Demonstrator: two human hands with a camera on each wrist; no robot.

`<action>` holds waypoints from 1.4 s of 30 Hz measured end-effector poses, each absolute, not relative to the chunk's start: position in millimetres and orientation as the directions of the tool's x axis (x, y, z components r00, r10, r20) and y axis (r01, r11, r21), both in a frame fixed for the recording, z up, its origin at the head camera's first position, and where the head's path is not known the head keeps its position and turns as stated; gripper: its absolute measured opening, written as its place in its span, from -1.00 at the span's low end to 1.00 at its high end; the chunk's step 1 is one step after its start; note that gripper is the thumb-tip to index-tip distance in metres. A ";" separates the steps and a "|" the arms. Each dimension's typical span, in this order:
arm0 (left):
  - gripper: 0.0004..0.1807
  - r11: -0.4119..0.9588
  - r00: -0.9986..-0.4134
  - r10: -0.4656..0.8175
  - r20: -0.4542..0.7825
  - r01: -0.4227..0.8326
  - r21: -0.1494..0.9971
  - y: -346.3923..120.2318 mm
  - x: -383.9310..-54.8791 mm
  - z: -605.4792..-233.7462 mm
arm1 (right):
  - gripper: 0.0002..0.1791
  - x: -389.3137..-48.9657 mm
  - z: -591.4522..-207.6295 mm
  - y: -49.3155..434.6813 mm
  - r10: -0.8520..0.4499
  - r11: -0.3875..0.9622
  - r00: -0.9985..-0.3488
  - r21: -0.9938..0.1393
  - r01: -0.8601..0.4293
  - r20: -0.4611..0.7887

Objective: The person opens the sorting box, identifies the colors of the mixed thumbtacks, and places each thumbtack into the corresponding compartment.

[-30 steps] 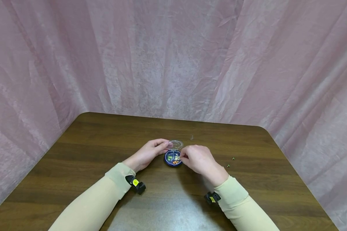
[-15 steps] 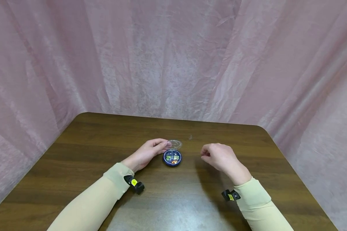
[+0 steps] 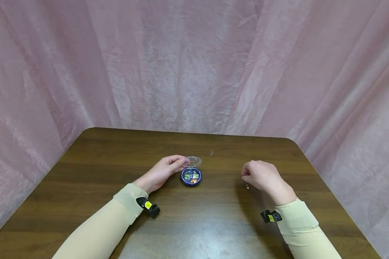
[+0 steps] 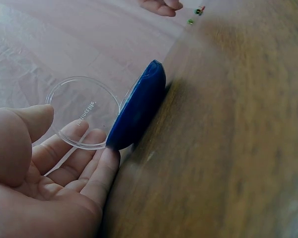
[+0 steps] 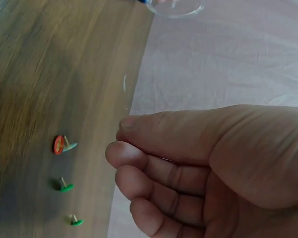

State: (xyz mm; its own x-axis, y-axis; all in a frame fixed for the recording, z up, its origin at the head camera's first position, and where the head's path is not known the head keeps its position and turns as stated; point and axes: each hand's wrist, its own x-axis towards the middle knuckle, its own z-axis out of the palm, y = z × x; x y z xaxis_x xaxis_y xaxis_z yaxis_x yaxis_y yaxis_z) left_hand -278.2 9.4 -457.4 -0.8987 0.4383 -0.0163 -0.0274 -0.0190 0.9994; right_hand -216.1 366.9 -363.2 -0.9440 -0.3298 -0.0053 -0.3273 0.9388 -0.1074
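The table (image 3: 84,172) looks smooth, so a careless sweep across it could send small things skidding. Your forearms (image 3: 94,223) reach in from the near side in a wide V; a low right cuff might brush what lies nearby. Your right grip (image 3: 262,176) hangs knuckles-up over the table, fingers curled, thumb tip beside the forefinger, nothing visible between them. Your left grip (image 3: 162,171) pinches with thumb in front and fingers behind; a tug or twist there could tip what it steadies. That is the blue case (image 4: 139,106), sitting on the table between your two grips, nearer the left, its clear lid (image 3: 194,162) hinged back and held in that pinch. If it tips, the colored pieces (image 3: 195,176) inside could spill or mix between compartments. Smallest, loose on the table near your right grip, a red tack (image 5: 58,145) and a pale tack (image 5: 70,147) lie together, pins bare, with two green tacks (image 5: 66,188) apart from them. A hasty pinch could prick you, or catch the paired two at once.
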 end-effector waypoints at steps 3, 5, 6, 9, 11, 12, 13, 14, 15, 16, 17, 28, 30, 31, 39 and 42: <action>-0.62 -0.020 -0.897 0.442 -0.008 -0.019 1.000 9.2 -278.5 -458.3 | -0.80 -215.5 -363.8 369.1 -0.326 0.942 -0.944 -0.102 -0.320 -0.047; -0.61 -0.023 -0.897 0.442 -0.006 -0.017 1.000 9.1 -278.6 -458.6 | -0.76 -214.8 -365.1 370.2 -0.326 0.942 -0.943 -0.103 -0.318 -0.073; -0.61 -0.023 -0.896 0.443 -0.001 -0.013 1.000 9.2 -278.7 -458.7 | -0.74 -214.6 -366.3 370.8 -0.327 0.942 -0.941 -0.103 -0.318 -0.085; -0.61 -0.020 -0.898 0.439 -0.005 -0.016 1.000 9.7 -278.6 -458.4 | -0.67 -213.3 -369.8 371.6 -0.331 0.942 -0.938 -0.100 -0.321 -0.106; -0.62 -0.019 -0.899 0.437 -0.010 -0.020 1.000 10.1 -278.8 -458.7 | -0.66 -212.8 -372.5 372.2 -0.334 0.941 -0.936 -0.095 -0.324 -0.111; -0.62 -0.020 -0.899 0.438 -0.010 -0.020 1.000 10.2 -278.9 -458.9 | -0.65 -212.7 -374.0 372.6 -0.331 0.942 -0.937 -0.093 -0.322 -0.114; -0.62 -0.021 -0.899 0.439 -0.011 -0.023 1.000 10.2 -279.0 -458.9 | -0.65 -212.5 -374.8 372.6 -0.331 0.942 -0.937 -0.090 -0.322 -0.114; -0.61 -0.021 -0.898 0.440 -0.009 -0.021 1.000 10.3 -279.3 -459.3 | -0.65 -212.3 -375.9 372.7 -0.328 0.944 -0.937 -0.089 -0.319 -0.118; -0.61 -0.021 -0.898 0.441 -0.008 -0.019 1.000 10.3 -279.4 -459.5 | -0.65 -212.3 -376.6 372.8 -0.327 0.944 -0.938 -0.086 -0.319 -0.116; -0.62 -0.021 -0.898 0.440 -0.011 -0.023 1.000 10.3 -279.4 -459.3 | -0.65 -212.5 -377.5 373.1 -0.326 0.944 -0.938 -0.086 -0.317 -0.116; -0.61 -0.018 -0.897 0.443 -0.009 -0.019 1.000 10.3 -279.3 -459.0 | -0.65 -212.6 -378.2 373.3 -0.326 0.944 -0.938 -0.083 -0.318 -0.114; -0.63 -0.017 -0.901 0.432 -0.023 -0.034 0.999 10.8 -276.8 -454.7 | -0.66 -213.1 -378.7 375.4 -0.307 0.951 -0.949 -0.059 -0.304 -0.073; -0.63 -0.015 -0.902 0.431 -0.028 -0.038 0.999 10.7 -276.8 -454.8 | -0.64 -213.1 -378.4 376.0 -0.300 0.954 -0.951 -0.053 -0.296 -0.076; -0.63 -0.016 -0.902 0.430 -0.031 -0.042 0.999 10.6 -276.9 -454.9 | -0.62 -213.4 -378.5 376.4 -0.298 0.954 -0.951 -0.052 -0.295 -0.082; -0.63 -0.017 -0.902 0.431 -0.034 -0.046 0.999 10.9 -277.6 -454.9 | -0.57 -211.9 -375.5 378.2 -0.275 0.961 -0.958 -0.033 -0.273 -0.077; -0.63 -0.016 -0.902 0.431 -0.031 -0.042 0.999 10.7 -277.2 -454.5 | -0.55 -210.6 -374.2 378.0 -0.265 0.964 -0.961 -0.029 -0.263 -0.083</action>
